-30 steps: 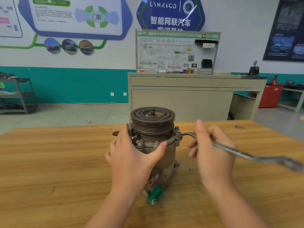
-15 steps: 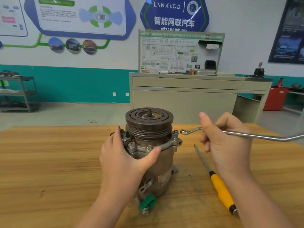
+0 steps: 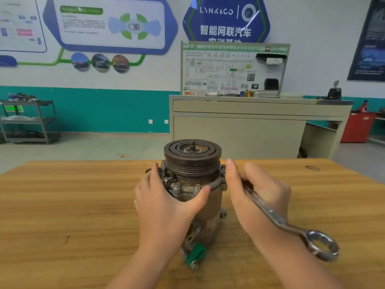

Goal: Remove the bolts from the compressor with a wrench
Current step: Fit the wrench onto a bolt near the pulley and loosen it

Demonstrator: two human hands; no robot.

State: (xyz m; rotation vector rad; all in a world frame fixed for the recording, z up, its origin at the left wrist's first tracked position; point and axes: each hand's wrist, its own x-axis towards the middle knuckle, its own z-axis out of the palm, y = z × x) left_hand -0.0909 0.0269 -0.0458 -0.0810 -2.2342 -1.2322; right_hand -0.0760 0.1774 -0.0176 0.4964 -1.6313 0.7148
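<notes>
Gripping wrench, head hidden behind right hand

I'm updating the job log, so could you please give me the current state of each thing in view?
Compressor: upright on the table, pulley on top.
Bolts: still seated in the flange.
Wrench: gripped, far end at the flange's right side, hidden by the fingers.
Left hand: wrapped around the compressor.
Right hand: holding the wrench.
Table: bearing the compressor.
</notes>
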